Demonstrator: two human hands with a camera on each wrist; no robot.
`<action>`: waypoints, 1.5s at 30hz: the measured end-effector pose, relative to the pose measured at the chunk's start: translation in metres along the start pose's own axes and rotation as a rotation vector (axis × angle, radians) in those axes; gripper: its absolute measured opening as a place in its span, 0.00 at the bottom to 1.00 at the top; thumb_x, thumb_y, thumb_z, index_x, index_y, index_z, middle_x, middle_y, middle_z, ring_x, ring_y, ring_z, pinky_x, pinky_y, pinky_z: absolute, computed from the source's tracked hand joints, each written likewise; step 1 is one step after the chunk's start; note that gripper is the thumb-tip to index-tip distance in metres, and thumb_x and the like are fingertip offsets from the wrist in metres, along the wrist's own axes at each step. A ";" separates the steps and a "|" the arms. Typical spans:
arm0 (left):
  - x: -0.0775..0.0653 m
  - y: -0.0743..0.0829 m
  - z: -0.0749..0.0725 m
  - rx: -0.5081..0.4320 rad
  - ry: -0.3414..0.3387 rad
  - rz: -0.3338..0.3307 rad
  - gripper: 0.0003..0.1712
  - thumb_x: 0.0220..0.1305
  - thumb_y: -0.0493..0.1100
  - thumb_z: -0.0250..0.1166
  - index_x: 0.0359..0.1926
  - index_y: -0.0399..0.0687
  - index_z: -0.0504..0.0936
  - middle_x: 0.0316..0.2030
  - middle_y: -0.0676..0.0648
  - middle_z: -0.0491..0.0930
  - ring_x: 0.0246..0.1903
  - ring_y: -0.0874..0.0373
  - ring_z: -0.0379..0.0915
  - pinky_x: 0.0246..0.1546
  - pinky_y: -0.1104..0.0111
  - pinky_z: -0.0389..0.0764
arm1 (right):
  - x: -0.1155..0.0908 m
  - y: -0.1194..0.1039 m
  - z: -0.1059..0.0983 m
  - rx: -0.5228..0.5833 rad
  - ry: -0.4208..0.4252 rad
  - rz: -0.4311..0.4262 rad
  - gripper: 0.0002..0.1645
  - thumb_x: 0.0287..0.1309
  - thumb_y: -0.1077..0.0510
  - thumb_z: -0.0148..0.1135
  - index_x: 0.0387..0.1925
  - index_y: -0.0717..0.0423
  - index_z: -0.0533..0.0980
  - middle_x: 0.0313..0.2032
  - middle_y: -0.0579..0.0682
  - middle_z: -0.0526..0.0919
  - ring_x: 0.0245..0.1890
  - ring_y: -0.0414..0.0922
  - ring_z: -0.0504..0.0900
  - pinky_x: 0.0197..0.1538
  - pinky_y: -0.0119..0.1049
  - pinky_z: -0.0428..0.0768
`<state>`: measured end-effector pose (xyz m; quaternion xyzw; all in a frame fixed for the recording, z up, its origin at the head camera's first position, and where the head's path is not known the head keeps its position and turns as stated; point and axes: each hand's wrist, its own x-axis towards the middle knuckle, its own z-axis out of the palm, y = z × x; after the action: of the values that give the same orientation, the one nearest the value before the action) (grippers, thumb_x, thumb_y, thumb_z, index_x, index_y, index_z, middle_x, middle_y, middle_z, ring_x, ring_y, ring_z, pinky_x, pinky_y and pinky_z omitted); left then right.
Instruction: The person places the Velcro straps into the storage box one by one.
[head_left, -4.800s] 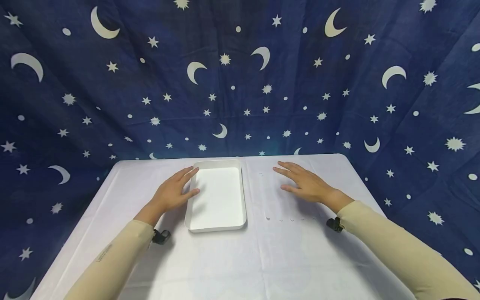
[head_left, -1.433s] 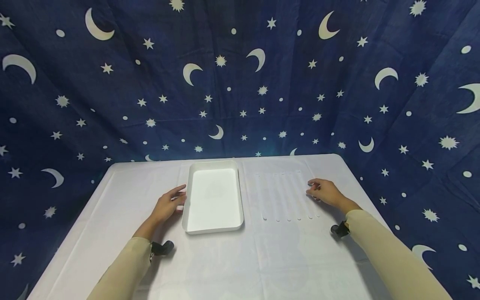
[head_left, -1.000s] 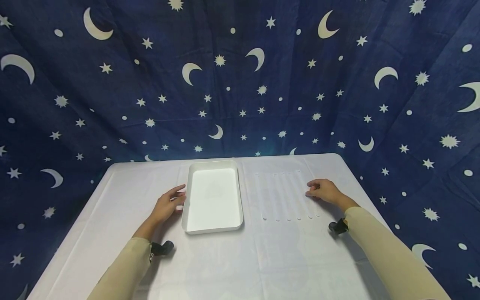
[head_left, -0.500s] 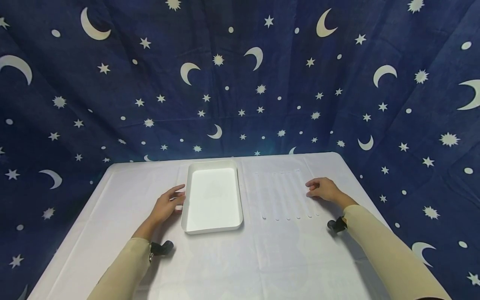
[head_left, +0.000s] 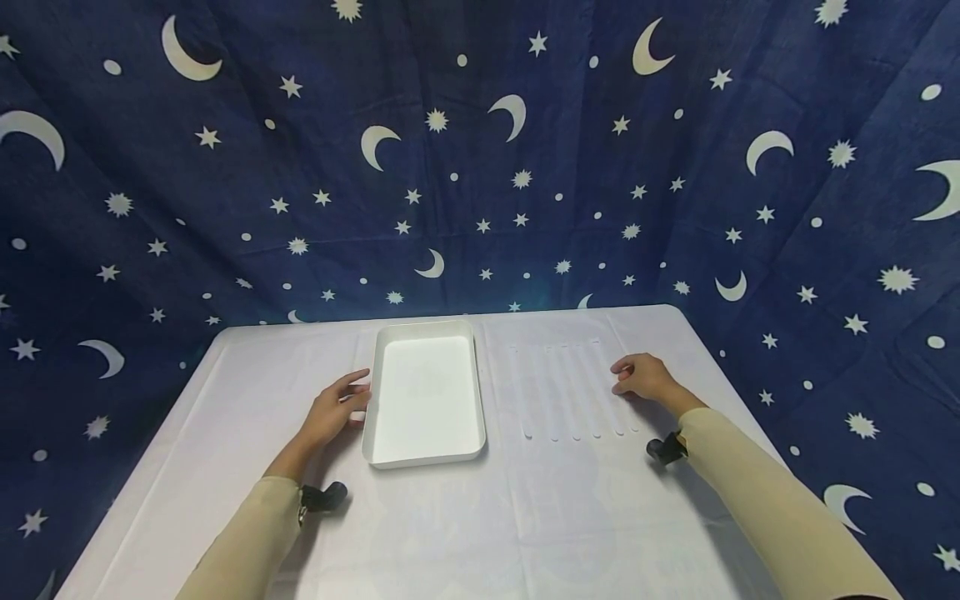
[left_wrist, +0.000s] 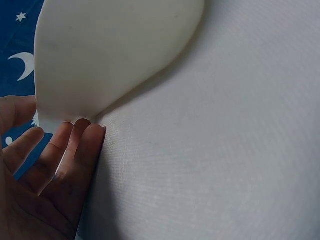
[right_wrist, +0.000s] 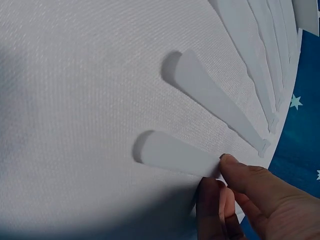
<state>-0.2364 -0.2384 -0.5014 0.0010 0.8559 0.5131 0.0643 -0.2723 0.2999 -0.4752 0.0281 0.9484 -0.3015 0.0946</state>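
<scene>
A shallow white rectangular tray (head_left: 424, 460) stands on the white cloth left of centre in the head view. My left hand (head_left: 328, 415) is at its left side, fingers loosely bent and touching the outer wall; the left wrist view has the fingertips by the tray's base. To the right of the tray, several thin white strips (right_wrist: 212, 100) with rounded ends lie side by side, barely visible from above. At the rightmost strip (right_wrist: 175, 153), my right hand (head_left: 647, 377) pinches the far end between thumb and fingers. The rest of that strip lies along the cloth.
The white-covered table (head_left: 420, 533) ends at the back against a dark blue curtain (head_left: 480, 167) printed with moons and stars. Black wrist cameras (head_left: 324, 497) are strapped on both forearms. The pale strips almost blend into the cloth.
Since the oldest frame, my left hand has gone from above the tray to its left side. My right hand has lowered and moved right onto the outermost strip. Both have stayed nearly still lately.
</scene>
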 end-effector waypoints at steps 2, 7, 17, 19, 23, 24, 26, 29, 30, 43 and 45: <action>0.000 0.000 0.000 -0.006 0.000 0.001 0.33 0.71 0.49 0.58 0.73 0.45 0.62 0.62 0.30 0.71 0.51 0.40 0.80 0.39 0.62 0.88 | 0.000 0.000 0.000 0.001 0.000 0.005 0.24 0.49 0.64 0.72 0.50 0.68 0.78 0.33 0.55 0.79 0.27 0.43 0.77 0.30 0.31 0.76; 0.000 0.000 0.000 -0.009 -0.005 0.007 0.34 0.71 0.50 0.59 0.73 0.44 0.61 0.62 0.30 0.70 0.51 0.39 0.80 0.40 0.62 0.88 | 0.000 -0.001 0.001 0.017 -0.003 0.013 0.24 0.49 0.65 0.72 0.49 0.69 0.78 0.31 0.54 0.79 0.26 0.42 0.77 0.29 0.30 0.76; -0.002 0.001 -0.001 -0.040 -0.006 0.008 0.34 0.71 0.49 0.59 0.72 0.42 0.62 0.62 0.30 0.71 0.50 0.40 0.80 0.41 0.61 0.88 | -0.001 -0.006 -0.002 -0.005 -0.011 0.023 0.24 0.49 0.64 0.71 0.49 0.68 0.78 0.33 0.57 0.78 0.26 0.43 0.77 0.28 0.31 0.75; -0.002 0.002 0.000 -0.043 -0.004 0.002 0.34 0.71 0.49 0.59 0.72 0.42 0.63 0.62 0.30 0.71 0.50 0.40 0.80 0.41 0.61 0.88 | -0.001 -0.007 -0.002 0.002 -0.013 0.034 0.24 0.48 0.64 0.70 0.49 0.68 0.77 0.33 0.57 0.78 0.26 0.43 0.77 0.28 0.30 0.75; -0.003 0.002 0.000 -0.047 -0.006 0.001 0.34 0.71 0.49 0.59 0.72 0.41 0.63 0.62 0.30 0.71 0.50 0.40 0.80 0.41 0.60 0.88 | -0.002 -0.008 -0.002 0.018 -0.017 0.052 0.25 0.48 0.65 0.70 0.50 0.69 0.76 0.31 0.56 0.77 0.25 0.43 0.77 0.27 0.30 0.76; -0.002 0.002 0.000 -0.050 -0.006 0.002 0.33 0.71 0.48 0.59 0.72 0.41 0.63 0.62 0.30 0.71 0.50 0.40 0.80 0.40 0.60 0.88 | -0.002 -0.009 -0.002 0.021 -0.018 0.058 0.25 0.48 0.65 0.70 0.50 0.69 0.76 0.31 0.56 0.77 0.25 0.43 0.77 0.27 0.30 0.76; -0.002 0.002 0.000 -0.051 -0.005 -0.001 0.33 0.71 0.48 0.59 0.72 0.41 0.63 0.61 0.30 0.71 0.50 0.41 0.81 0.40 0.61 0.88 | -0.001 -0.010 -0.002 0.024 -0.020 0.070 0.25 0.48 0.66 0.70 0.50 0.69 0.76 0.31 0.56 0.77 0.25 0.43 0.77 0.27 0.30 0.76; -0.001 0.000 0.000 -0.052 -0.006 -0.009 0.33 0.71 0.48 0.59 0.72 0.42 0.64 0.61 0.31 0.71 0.50 0.42 0.81 0.40 0.62 0.88 | -0.001 -0.011 -0.003 0.029 -0.023 0.089 0.24 0.48 0.66 0.70 0.50 0.68 0.76 0.31 0.55 0.77 0.25 0.43 0.77 0.27 0.30 0.77; -0.001 0.000 0.000 -0.052 -0.005 -0.011 0.33 0.71 0.48 0.59 0.71 0.43 0.64 0.61 0.31 0.71 0.50 0.42 0.81 0.40 0.62 0.88 | -0.001 -0.012 -0.003 0.028 -0.025 0.088 0.24 0.48 0.66 0.70 0.50 0.68 0.76 0.31 0.55 0.77 0.25 0.43 0.77 0.27 0.30 0.77; 0.001 -0.004 0.001 -0.057 -0.005 -0.006 0.33 0.71 0.49 0.59 0.71 0.43 0.64 0.61 0.31 0.71 0.50 0.42 0.81 0.38 0.63 0.88 | -0.001 -0.016 0.000 0.035 0.017 0.134 0.25 0.47 0.64 0.69 0.49 0.68 0.77 0.36 0.58 0.80 0.27 0.44 0.76 0.27 0.31 0.74; 0.002 -0.004 0.001 -0.061 -0.004 -0.007 0.33 0.71 0.49 0.60 0.71 0.43 0.64 0.61 0.31 0.72 0.50 0.42 0.81 0.38 0.63 0.88 | 0.000 -0.016 0.000 0.039 0.024 0.146 0.25 0.47 0.63 0.69 0.49 0.69 0.78 0.35 0.59 0.80 0.27 0.44 0.76 0.27 0.31 0.74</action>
<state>-0.2377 -0.2398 -0.5058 -0.0029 0.8396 0.5389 0.0679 -0.2741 0.2869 -0.4665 0.1028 0.9387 -0.3120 0.1044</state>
